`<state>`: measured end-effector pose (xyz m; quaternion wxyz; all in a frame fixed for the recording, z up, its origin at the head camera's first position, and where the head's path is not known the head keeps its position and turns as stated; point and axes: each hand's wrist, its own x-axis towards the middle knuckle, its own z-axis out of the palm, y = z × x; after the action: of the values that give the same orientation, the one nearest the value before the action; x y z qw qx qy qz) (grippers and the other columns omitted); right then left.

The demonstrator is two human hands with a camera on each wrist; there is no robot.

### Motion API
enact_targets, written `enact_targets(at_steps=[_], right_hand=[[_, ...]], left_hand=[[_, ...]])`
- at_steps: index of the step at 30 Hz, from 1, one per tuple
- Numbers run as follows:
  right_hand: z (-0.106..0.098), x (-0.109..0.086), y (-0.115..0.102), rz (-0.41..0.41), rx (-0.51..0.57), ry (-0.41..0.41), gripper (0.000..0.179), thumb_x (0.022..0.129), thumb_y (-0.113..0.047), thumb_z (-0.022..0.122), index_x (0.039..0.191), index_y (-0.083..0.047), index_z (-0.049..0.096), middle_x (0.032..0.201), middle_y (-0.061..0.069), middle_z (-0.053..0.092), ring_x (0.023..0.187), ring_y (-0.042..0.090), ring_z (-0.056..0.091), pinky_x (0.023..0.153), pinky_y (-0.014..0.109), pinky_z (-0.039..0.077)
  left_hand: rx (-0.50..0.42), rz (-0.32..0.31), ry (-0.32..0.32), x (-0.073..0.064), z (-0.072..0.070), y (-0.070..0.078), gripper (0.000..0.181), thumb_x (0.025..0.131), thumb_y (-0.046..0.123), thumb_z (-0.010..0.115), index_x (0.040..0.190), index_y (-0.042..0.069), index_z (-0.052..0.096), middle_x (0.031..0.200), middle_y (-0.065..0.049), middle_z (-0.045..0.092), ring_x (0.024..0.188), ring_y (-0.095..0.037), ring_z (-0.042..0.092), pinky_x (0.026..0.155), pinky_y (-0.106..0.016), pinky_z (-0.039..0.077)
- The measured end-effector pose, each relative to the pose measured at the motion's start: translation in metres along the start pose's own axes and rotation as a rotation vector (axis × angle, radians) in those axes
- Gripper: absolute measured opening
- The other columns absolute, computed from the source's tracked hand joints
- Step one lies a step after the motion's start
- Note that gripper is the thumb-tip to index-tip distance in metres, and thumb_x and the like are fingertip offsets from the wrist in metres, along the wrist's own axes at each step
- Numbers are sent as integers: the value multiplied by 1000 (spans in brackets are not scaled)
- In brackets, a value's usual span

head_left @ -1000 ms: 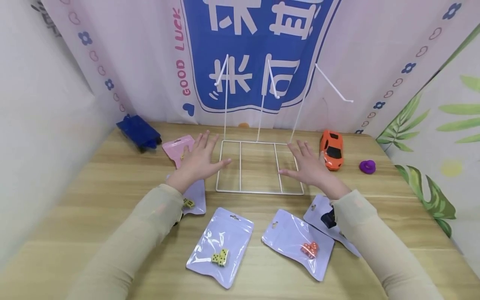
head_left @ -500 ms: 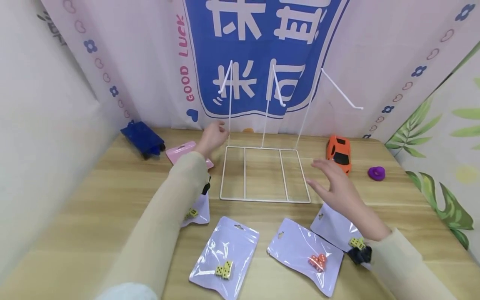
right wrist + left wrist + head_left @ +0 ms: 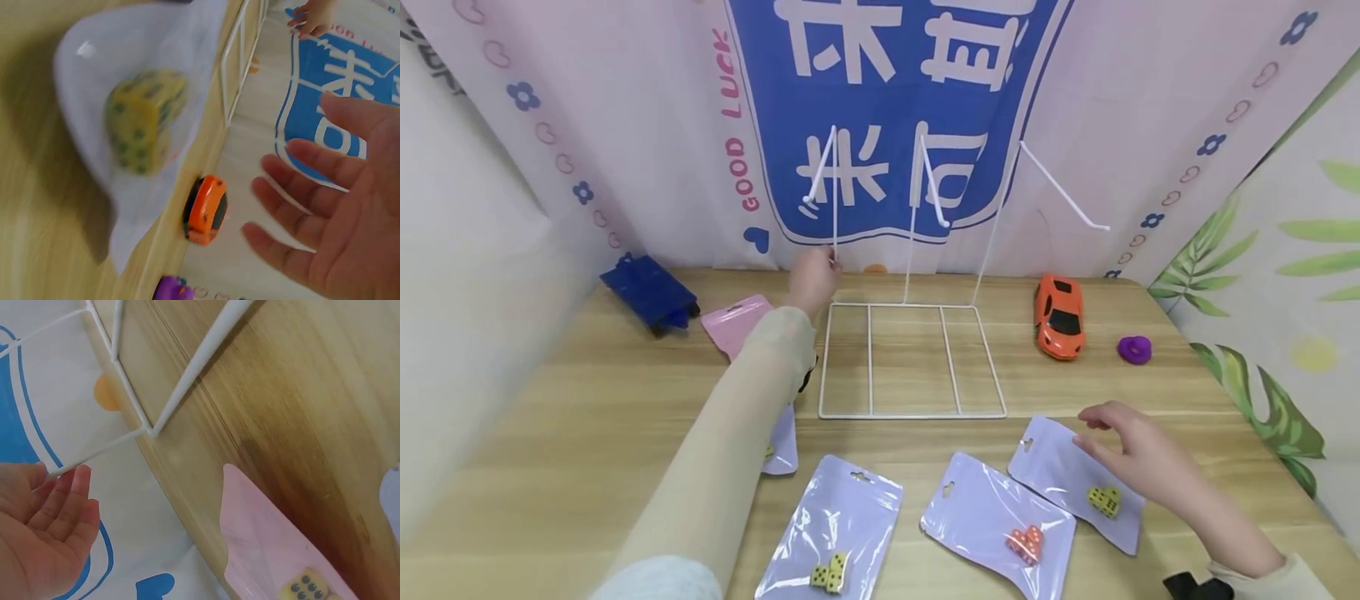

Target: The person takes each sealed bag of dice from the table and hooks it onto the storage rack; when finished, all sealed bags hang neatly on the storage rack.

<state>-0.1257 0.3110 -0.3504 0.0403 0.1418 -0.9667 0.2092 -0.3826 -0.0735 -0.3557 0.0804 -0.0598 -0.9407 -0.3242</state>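
Observation:
A white wire rack (image 3: 917,417) lies with its base flat on the table, its thin uprights rising at the back to three slanting hooks. My left hand (image 3: 812,279) pinches the leftmost upright (image 3: 106,447) low down, thumb and fingers curled round the wire in the left wrist view. Over a lilac pouch with yellow dice (image 3: 1048,450) on the right hovers my right hand (image 3: 1138,462), fingers loosely bent and holding nothing. In the right wrist view that same hand (image 3: 337,206) shows its fingers spread apart, beside the pouch.
Two more lilac pouches lie in front, one with yellow dice (image 3: 838,508) and one with orange dice (image 3: 966,504). A pink pouch (image 3: 733,321) and a partly covered lilac one (image 3: 785,437) are left. Around the back: a blue object (image 3: 647,292), an orange toy car (image 3: 1060,317), a purple toy (image 3: 1134,350).
My left hand has gone from spread open over the rack's left side to pinching its left upright. The right hand has drawn back and down from the rack to the right pouch.

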Motion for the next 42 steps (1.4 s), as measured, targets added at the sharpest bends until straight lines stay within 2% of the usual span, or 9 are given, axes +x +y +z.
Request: enact_targets(at_steps=[4, 7, 14, 18, 23, 28, 31, 38, 42], right_hand=[[3, -1, 16, 80, -50, -176, 54, 78, -28, 72, 114, 8, 54, 108, 25, 57, 98, 42, 54, 80, 55, 44], [7, -4, 25, 67, -79, -256, 71, 71, -36, 76, 120, 9, 50, 112, 28, 54, 102, 45, 51, 83, 56, 42], [17, -7, 34, 56, -98, -260, 85, 63, -48, 77, 126, 1, 48, 113, 28, 52, 101, 45, 51, 81, 57, 42], [17, -3, 36, 111, -41, -252, 83, 68, -33, 78, 128, 8, 40, 114, 34, 50, 101, 49, 50, 82, 59, 41], [14, -1, 38, 212, 32, -145, 55, 76, -7, 69, 115, 20, 42, 98, 34, 55, 84, 38, 57, 75, 54, 46], [6, 0, 35, 208, 171, -27, 20, 84, -5, 61, 93, 12, 55, 73, 11, 55, 65, 17, 51, 58, 33, 47], [-3, 2, 28, 208, 305, 5, 17, 89, -7, 56, 95, 9, 54, 74, 7, 55, 63, 10, 51, 54, 26, 46], [-26, 11, -4, 168, 521, 148, 31, 94, -10, 50, 113, 14, 47, 96, 26, 59, 75, 8, 61, 61, 29, 54], [-39, 17, -21, 126, 600, 284, 23, 93, -7, 52, 111, 7, 51, 94, 7, 64, 78, 4, 61, 62, 24, 53]], left_hand=[[25, 1, 10, 2, 0, -3, 14, 92, 9, 50, 94, 1, 61, 90, -13, 63, 79, -25, 57, 73, -37, 48], [36, 9, 19, 4, 2, -3, 13, 92, 9, 51, 92, 1, 61, 88, -13, 63, 80, -26, 56, 74, -38, 47], [70, 31, 33, 6, 7, -1, 11, 92, 9, 52, 91, 1, 60, 87, -14, 62, 83, -29, 55, 77, -40, 45], [73, 21, 25, 6, 6, 2, 12, 92, 9, 52, 91, 0, 60, 87, -15, 62, 83, -29, 55, 77, -39, 45], [78, 18, 17, 6, 7, 1, 14, 92, 10, 52, 91, 0, 60, 87, -15, 61, 84, -29, 55, 78, -40, 45], [72, 15, 19, 5, 7, 0, 13, 92, 10, 51, 91, -1, 60, 87, -15, 61, 83, -29, 55, 77, -40, 46], [76, 11, 22, 5, 7, -1, 13, 92, 10, 51, 91, 0, 59, 87, -15, 62, 82, -29, 56, 76, -39, 46], [81, 3, 4, 5, 7, 0, 15, 93, 11, 50, 94, -1, 60, 88, -15, 62, 83, -29, 56, 76, -39, 46], [105, 23, 11, 4, 7, -2, 15, 93, 11, 50, 94, -1, 60, 89, -16, 63, 85, -30, 57, 78, -40, 46]])
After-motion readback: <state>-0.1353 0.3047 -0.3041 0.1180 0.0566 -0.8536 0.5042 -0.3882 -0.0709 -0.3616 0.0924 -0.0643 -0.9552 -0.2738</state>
